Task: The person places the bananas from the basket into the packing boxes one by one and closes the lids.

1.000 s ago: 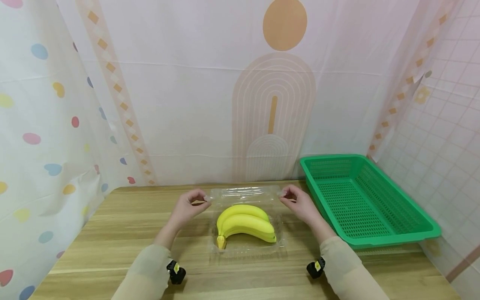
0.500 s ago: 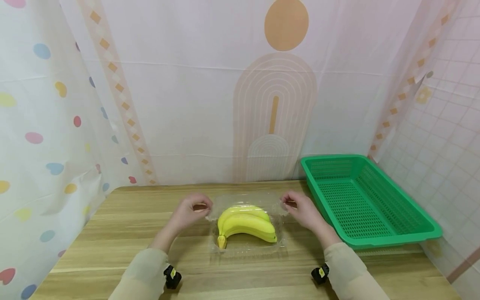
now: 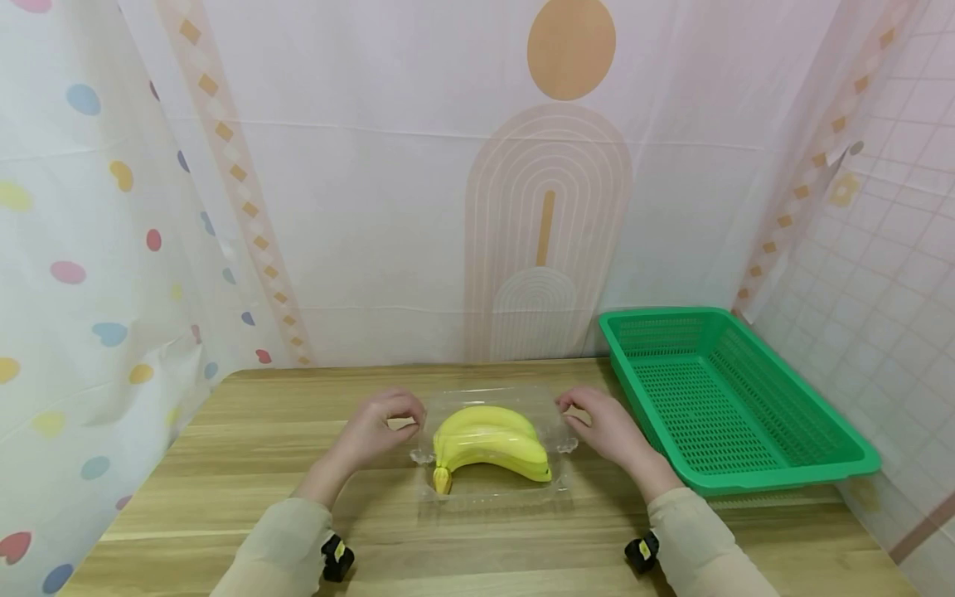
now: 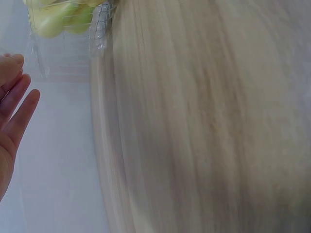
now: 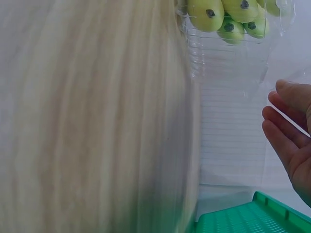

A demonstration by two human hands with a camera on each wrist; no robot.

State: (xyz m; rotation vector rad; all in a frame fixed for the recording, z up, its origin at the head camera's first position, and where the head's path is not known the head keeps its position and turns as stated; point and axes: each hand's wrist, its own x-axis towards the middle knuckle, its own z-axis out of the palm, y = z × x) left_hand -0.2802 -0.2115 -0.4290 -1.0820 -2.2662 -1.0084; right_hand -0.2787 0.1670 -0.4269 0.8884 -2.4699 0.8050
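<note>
A bunch of yellow bananas point(image 3: 488, 444) lies in a clear plastic clamshell container point(image 3: 492, 500) on the wooden table. The hinged lid point(image 3: 485, 398) leans forward over the bananas, its front tabs above the container's sides. My left hand point(image 3: 382, 424) pinches the lid's left edge between thumb and fingers; in the left wrist view the other fingers of that hand point(image 4: 12, 104) are spread. At the right edge, my right hand point(image 3: 606, 424) pinches the lid likewise. Glare and clear plastic make the exact contact hard to see. The banana tips point(image 5: 228, 19) show through the wall in the right wrist view.
A green perforated basket point(image 3: 753, 481) stands on the right of the table point(image 3: 254, 464), close to my right forearm. Patterned curtains point(image 3: 373, 207) hang behind the table and at both sides.
Both hands have brought the lid from standing back behind the bananas forward and down over them. The hands shifted slightly toward me; the bananas and basket stayed put.
</note>
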